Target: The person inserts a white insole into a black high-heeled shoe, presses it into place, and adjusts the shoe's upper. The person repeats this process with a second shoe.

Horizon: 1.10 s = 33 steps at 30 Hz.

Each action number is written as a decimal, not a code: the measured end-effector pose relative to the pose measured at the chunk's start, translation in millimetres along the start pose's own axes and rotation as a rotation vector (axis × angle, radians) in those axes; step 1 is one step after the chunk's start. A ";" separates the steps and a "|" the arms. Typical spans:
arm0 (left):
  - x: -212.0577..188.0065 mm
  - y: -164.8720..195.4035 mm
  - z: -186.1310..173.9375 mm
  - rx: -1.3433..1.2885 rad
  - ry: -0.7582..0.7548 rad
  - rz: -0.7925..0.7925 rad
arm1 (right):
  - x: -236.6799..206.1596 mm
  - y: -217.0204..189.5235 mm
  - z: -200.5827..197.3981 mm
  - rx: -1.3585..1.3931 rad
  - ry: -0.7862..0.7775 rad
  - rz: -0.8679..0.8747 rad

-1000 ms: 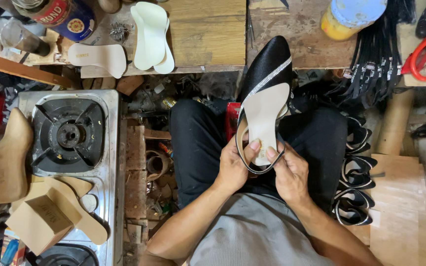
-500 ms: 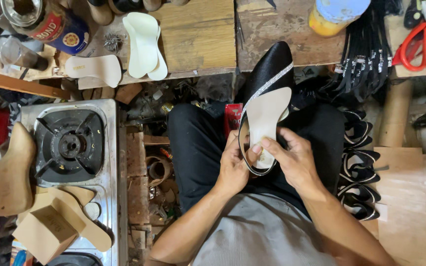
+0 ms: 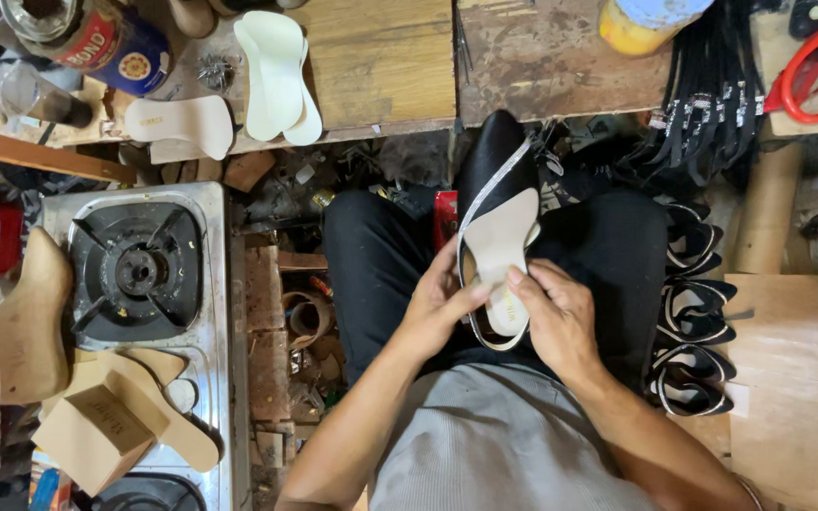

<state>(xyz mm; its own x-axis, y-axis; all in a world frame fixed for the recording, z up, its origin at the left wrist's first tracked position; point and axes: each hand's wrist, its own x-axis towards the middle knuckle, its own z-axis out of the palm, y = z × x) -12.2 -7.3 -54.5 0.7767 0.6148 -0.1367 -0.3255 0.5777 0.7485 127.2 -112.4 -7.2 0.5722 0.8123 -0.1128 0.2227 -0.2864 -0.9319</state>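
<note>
A black pointed shoe [image 3: 497,161] with a cream insole [image 3: 502,246] and a thin sparkly strap lies sole-up on my lap, toe pointing away from me. My left hand [image 3: 440,301] grips its left edge near the heel, thumb pressed on the strap. My right hand [image 3: 556,317] holds the right side, its thumb and forefinger pinching the insole near the heel end. Both legs are in dark trousers [image 3: 371,255].
A wooden bench [image 3: 390,66] ahead carries cream insoles [image 3: 276,71], a tin, a yellow jar [image 3: 641,24] and red scissors [image 3: 811,80]. A gas stove [image 3: 134,270] stands at left with wooden lasts and a small cardboard box. Black strap pieces [image 3: 698,312] pile at right.
My right hand has moved up over the heel end of the insole, its fingers pinching there. The shoe stays on my lap; the view has shifted slightly.
</note>
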 end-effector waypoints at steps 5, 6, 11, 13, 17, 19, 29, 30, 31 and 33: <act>2.9 -17.7 7.4 0.228 0.248 0.053 | -1.4 13.6 1.1 -0.013 -0.123 0.059; 2.2 -20.0 8.2 0.220 0.250 0.044 | -0.9 16.0 0.1 -0.073 -0.089 -0.027; -2.4 -22.7 12.4 0.237 0.228 0.027 | 3.4 20.4 2.0 0.039 -0.020 0.083; -6.3 -21.9 16.3 0.244 0.216 0.003 | 6.5 20.2 2.2 0.047 -0.022 0.173; -11.8 -18.7 23.4 0.300 0.237 0.005 | 8.0 21.8 1.6 0.050 -0.024 0.216; -14.2 -17.8 26.4 0.340 0.246 0.019 | 6.2 25.1 2.0 0.050 -0.023 0.240; -20.6 -21.1 28.1 0.531 0.387 -0.072 | -2.5 50.7 8.8 0.261 -0.006 0.254; -20.2 -21.8 27.5 0.507 0.372 -0.061 | -2.2 53.7 8.0 0.314 -0.014 0.243; -20.6 -22.1 26.5 0.483 0.358 -0.050 | -1.3 56.4 8.5 0.368 -0.023 0.231; -19.8 -22.8 25.0 0.528 0.337 -0.036 | 0.1 61.3 10.7 0.454 -0.028 0.223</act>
<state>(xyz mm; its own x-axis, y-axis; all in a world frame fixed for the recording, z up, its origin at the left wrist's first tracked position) -6.7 -46.1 -52.6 0.5413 0.7853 -0.3006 0.0747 0.3112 0.9474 132.5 -124.5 -68.0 0.5438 0.7719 -0.3293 -0.2719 -0.2092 -0.9393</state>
